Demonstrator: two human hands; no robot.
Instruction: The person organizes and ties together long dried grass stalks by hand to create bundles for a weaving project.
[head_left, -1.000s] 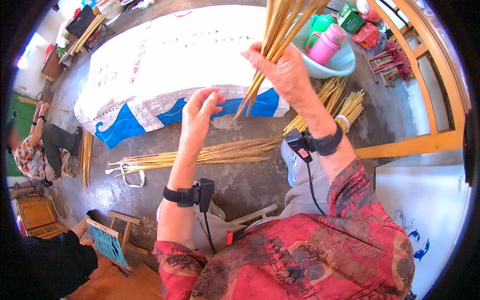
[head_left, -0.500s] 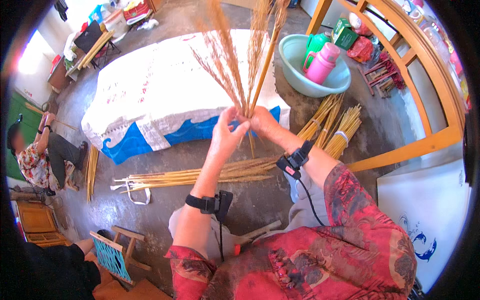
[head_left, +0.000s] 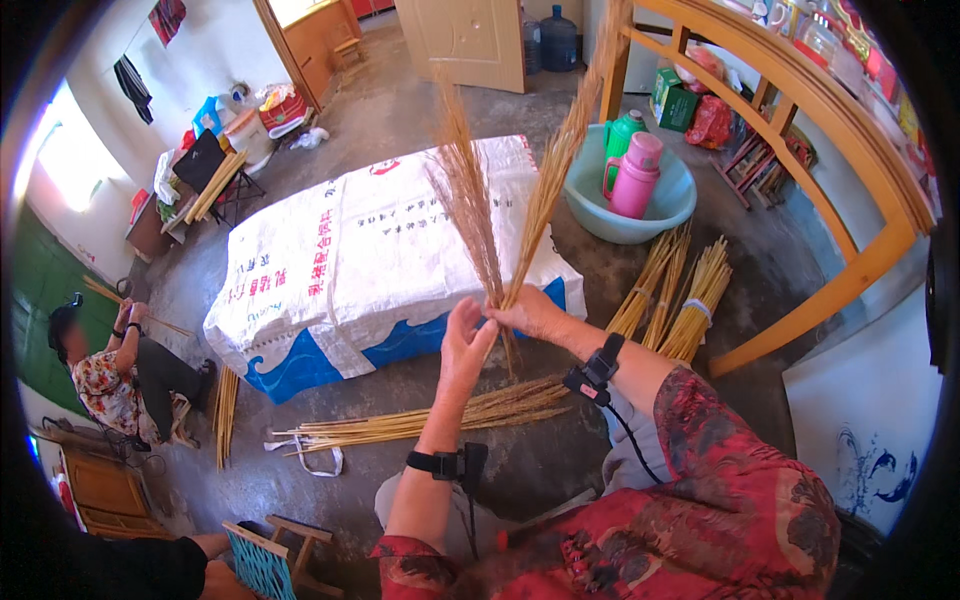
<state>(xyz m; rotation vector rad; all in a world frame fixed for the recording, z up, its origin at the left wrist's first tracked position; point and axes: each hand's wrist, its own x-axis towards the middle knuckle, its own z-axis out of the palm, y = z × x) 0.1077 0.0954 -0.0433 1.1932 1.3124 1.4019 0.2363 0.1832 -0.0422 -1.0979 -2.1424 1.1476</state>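
Note:
In front of my chest, both hands meet at the lower part of a bunch of dry reed plumes. My right hand (head_left: 530, 312) is closed round the stems, where two clusters of feathery plumes (head_left: 470, 225) fan upward in a V. Below the grip, short stem ends hang down. Close beside the stems is my left hand (head_left: 463, 345), its thumb and fingers apart, the fingertips at the bunch. On the floor below lies a pile of long reed stalks (head_left: 400, 425), with a white strip of cloth (head_left: 335, 460) at its left end.
A low block under a white and blue woven sheet (head_left: 290, 240) stands ahead. To the right are a pale blue basin (head_left: 680, 205) with pink (head_left: 635, 180) and green flasks, tied stalk bundles (head_left: 700, 310) and a wooden frame (head_left: 820, 310). A seated person (head_left: 115, 375) works at left.
My view has tilted up, so the scene sits lower. The plumes have drawn into two tighter clusters, the right one leaning outward. My left thumb and fingers have parted a little from the stems.

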